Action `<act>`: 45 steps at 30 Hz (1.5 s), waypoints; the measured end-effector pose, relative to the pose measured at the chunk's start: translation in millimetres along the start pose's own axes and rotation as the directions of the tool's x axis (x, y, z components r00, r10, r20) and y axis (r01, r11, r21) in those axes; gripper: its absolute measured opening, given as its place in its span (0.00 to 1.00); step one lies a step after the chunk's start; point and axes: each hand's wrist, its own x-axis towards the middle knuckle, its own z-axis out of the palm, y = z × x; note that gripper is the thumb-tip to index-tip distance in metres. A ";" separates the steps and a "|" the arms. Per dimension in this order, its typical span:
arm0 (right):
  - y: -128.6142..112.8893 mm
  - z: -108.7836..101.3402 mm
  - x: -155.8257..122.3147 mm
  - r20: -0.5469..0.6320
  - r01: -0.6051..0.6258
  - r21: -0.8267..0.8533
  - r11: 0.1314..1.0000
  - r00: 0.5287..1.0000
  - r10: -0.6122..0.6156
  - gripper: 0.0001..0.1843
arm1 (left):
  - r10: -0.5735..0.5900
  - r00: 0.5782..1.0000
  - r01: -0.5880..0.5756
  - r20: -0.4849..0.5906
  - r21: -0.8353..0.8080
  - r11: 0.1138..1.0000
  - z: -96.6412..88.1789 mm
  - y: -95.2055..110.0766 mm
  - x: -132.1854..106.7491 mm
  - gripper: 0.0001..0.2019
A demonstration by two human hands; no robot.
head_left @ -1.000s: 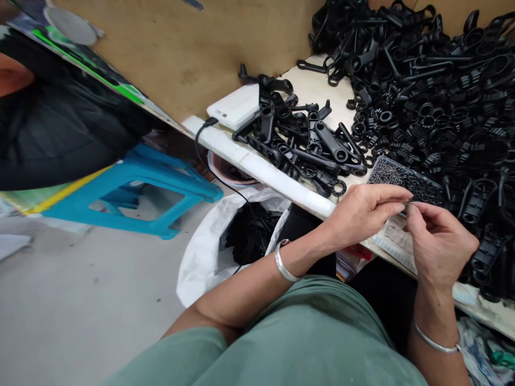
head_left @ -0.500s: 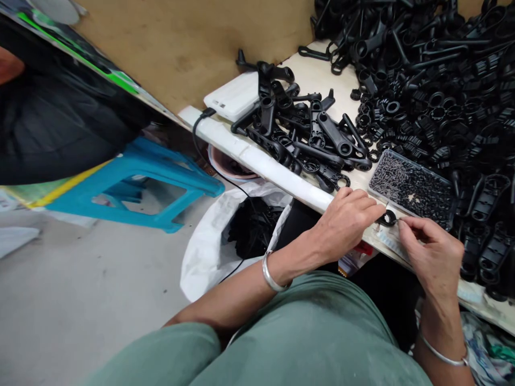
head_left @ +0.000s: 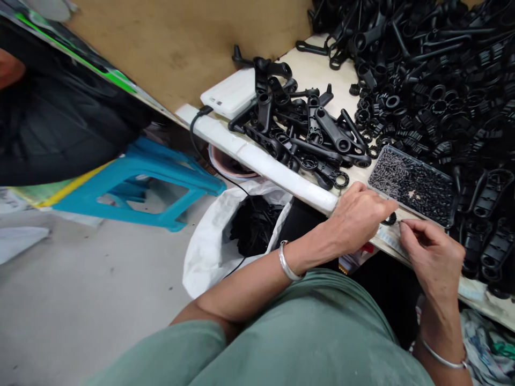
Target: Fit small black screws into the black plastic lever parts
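Observation:
A small black plastic ring (head_left: 389, 219) lies at the table's front edge, partly covered by the fingers of my left hand (head_left: 358, 220). Those fingers are bent and pressed together; what they grip is hidden. Just to the right of the ring, my right hand (head_left: 434, 254) is closed in a pinch of thumb and forefinger. Something tiny may sit at its tips, too small to name. Behind both hands stands a shallow clear box (head_left: 402, 205) filled with small grey and black pieces.
Black plastic arm-shaped parts (head_left: 330, 128) lie left of the box beside a white power bank (head_left: 231, 94) with a cable. A large heap of black parts (head_left: 434, 69) covers the back right. Below are a white sack (head_left: 197, 257) and a blue stool (head_left: 120, 214). A person sits at left.
My left hand has shifted slightly right, and its fingers now cover more of the ring. My right hand stays nearly in place, still pinched.

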 end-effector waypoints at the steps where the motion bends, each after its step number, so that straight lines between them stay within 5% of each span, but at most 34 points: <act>1: 0.1 0.2 -0.2 -0.002 0.003 0.002 1.000 1.000 -0.003 0.09 | 0.005 1.000 -0.005 -0.002 0.000 1.000 1.4 -0.1 1.0 0.10; 30: -4.3 10.5 0.8 0.063 -0.061 0.053 0.997 0.996 0.057 0.12 | 0.078 0.967 -0.086 -0.241 -0.021 0.996 31.7 -0.6 -3.0 0.13; 40: -0.6 3.8 1.2 0.027 -0.145 0.092 0.985 0.989 0.143 0.12 | 0.012 0.985 -0.022 -0.171 -0.061 0.998 5.7 0.0 -29.1 0.10; 45: -3.5 -0.4 0.5 0.019 -0.049 -0.004 0.999 0.999 0.049 0.10 | 0.001 0.991 -0.010 -0.135 -0.069 0.998 8.9 2.0 -36.7 0.12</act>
